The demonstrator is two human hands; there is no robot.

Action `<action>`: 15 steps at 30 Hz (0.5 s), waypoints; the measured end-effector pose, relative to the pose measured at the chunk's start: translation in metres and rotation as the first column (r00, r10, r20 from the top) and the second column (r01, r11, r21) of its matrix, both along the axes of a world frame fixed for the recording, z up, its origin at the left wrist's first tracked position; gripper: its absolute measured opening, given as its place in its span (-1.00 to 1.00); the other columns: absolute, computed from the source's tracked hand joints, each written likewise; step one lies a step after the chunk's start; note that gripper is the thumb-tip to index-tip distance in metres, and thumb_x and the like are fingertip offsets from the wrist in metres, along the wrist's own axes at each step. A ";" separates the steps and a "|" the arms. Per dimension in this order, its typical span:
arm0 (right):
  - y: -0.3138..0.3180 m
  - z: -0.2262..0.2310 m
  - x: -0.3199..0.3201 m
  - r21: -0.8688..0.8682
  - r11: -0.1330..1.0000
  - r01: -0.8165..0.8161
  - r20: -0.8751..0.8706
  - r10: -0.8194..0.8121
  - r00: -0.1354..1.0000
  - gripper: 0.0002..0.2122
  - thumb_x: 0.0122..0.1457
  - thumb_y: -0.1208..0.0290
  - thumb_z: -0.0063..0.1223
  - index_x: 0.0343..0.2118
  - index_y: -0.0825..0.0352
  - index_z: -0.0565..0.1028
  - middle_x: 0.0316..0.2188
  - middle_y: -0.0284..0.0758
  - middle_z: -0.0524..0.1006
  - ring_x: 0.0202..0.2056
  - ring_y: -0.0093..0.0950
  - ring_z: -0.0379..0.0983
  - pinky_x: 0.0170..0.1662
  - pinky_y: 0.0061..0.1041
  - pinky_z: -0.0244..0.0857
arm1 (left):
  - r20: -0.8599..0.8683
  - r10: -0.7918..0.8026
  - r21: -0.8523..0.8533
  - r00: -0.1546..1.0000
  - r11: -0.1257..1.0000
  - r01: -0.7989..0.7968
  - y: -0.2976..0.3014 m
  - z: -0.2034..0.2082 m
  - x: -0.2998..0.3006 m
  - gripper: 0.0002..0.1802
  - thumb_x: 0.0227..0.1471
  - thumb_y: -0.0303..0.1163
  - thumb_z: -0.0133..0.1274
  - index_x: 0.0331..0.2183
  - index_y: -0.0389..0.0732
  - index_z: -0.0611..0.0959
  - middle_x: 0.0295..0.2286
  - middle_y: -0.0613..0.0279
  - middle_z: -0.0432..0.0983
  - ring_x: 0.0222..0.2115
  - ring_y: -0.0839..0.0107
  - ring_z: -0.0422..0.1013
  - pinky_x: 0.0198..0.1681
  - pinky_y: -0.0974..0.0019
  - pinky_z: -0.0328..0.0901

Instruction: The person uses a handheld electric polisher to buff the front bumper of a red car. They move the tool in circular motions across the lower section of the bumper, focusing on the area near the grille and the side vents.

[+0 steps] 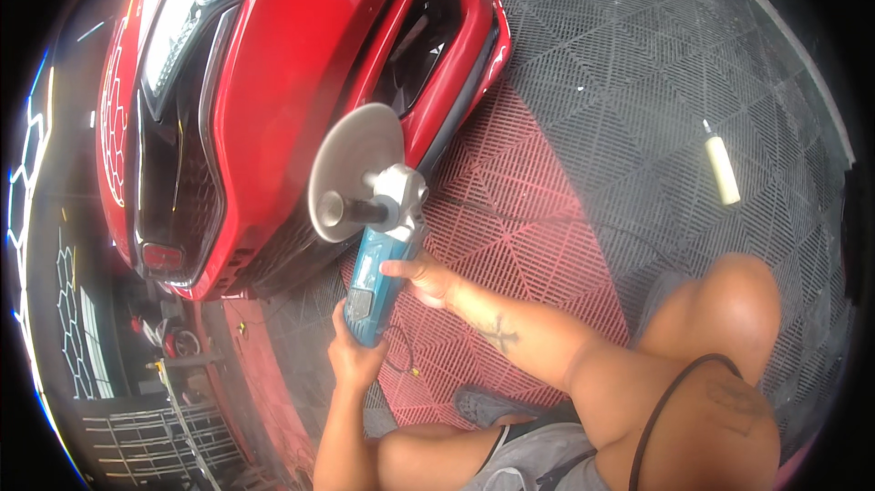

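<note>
A blue rotary polisher (372, 274) with a silver head is held in both hands before a red car's front bumper (301, 44). Around the rear of its body, near the lower end, my left hand (355, 354) is closed. My right hand (427, 278) grips the body higher up, just below the silver head, with the thumb across the blue casing. The round pale pad (357, 158) is tilted beside the lower bumper; whether it touches the paint I cannot tell. A dark side handle (351, 210) sticks out from the head, held by neither hand.
A pale yellow bottle with a pointed nozzle (723, 170) lies on the grey slatted floor tiles (638, 62) at the right. Red tiles (519, 208) lie under the polisher. A dark cord (679, 386) passes over my right arm. Metal racking (164, 436) stands at lower left.
</note>
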State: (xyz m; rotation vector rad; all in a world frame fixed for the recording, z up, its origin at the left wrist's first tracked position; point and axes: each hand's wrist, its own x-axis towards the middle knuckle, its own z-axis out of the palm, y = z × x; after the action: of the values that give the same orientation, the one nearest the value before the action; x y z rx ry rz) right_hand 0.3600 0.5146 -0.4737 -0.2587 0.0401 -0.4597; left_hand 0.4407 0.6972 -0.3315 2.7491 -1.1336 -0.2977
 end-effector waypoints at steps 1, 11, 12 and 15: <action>0.008 0.001 0.002 0.008 1.000 -0.011 0.000 0.011 1.000 -0.30 0.19 0.13 0.62 0.31 0.27 0.50 0.11 -0.30 0.66 0.16 -0.33 0.61 0.28 -0.12 0.51 | 0.007 0.003 -0.006 1.000 1.000 -0.003 0.010 -0.002 0.004 0.24 -0.17 -0.39 0.48 0.49 -0.10 0.22 -0.14 -0.35 0.76 -0.10 -0.36 0.72 0.05 -0.18 0.58; -0.076 -0.007 -0.017 0.008 0.986 0.164 0.076 -0.164 0.984 -0.32 0.18 0.11 0.63 0.26 0.25 0.50 0.06 -0.32 0.66 0.12 -0.35 0.64 0.30 -0.13 0.52 | 0.078 -0.142 -0.043 0.987 0.988 0.145 -0.079 -0.013 -0.009 0.17 -0.05 -0.30 0.47 0.49 0.06 0.21 -0.18 -0.34 0.77 -0.13 -0.38 0.71 0.02 -0.24 0.58; -0.090 -0.003 -0.020 0.007 0.980 0.197 0.085 -0.197 0.977 -0.32 0.17 0.10 0.63 0.26 0.25 0.50 0.06 -0.31 0.66 0.13 -0.34 0.63 0.31 -0.12 0.52 | 0.092 -0.157 -0.058 0.983 0.985 0.163 -0.092 -0.014 -0.011 0.17 -0.05 -0.30 0.47 0.49 0.06 0.22 -0.18 -0.34 0.77 -0.13 -0.38 0.71 0.02 -0.24 0.58; -0.125 0.004 -0.031 -0.023 0.972 0.234 0.090 -0.232 0.969 -0.28 0.16 0.07 0.64 0.28 0.26 0.48 0.09 -0.30 0.64 0.16 -0.32 0.61 0.34 -0.10 0.50 | 0.054 -0.161 -0.061 0.985 0.984 0.165 -0.128 -0.006 -0.022 0.16 -0.06 -0.30 0.47 0.49 0.07 0.24 -0.14 -0.35 0.77 -0.08 -0.34 0.71 0.04 -0.20 0.58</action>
State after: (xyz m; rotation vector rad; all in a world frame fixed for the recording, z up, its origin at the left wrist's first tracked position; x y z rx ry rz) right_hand 0.3287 0.3899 -0.4699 -0.2677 -0.0222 -0.7058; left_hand 0.4192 0.5696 -0.3377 2.6252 -1.3592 -0.2097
